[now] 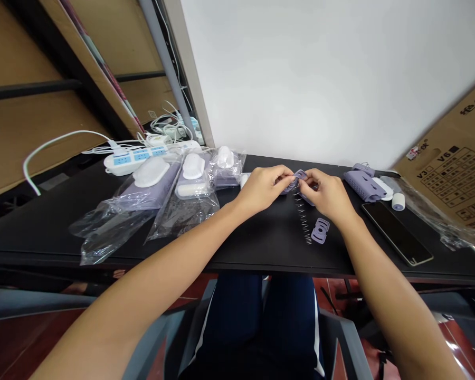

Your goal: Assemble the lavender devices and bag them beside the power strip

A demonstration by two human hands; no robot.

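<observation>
My left hand [263,188] and my right hand [325,196] meet above the black table [261,248], both pinching a small lilac plastic part [300,181] between their fingertips. Fingers hide much of that part. A long thin metal coil spring [304,219] lies just below my right hand, its upper end hidden near the fingers. Close by rests a flat lilac plastic piece with a slotted centre [320,230]. To the right of my right hand sits a perforated lilac plastic piece [363,186].
Clear plastic bags [142,211] holding white and lilac parts lie left on the table. A white power strip [134,158] with cables sits behind them. A smartphone [398,232], white roll [398,201] and cardboard box [451,153] crowd the right.
</observation>
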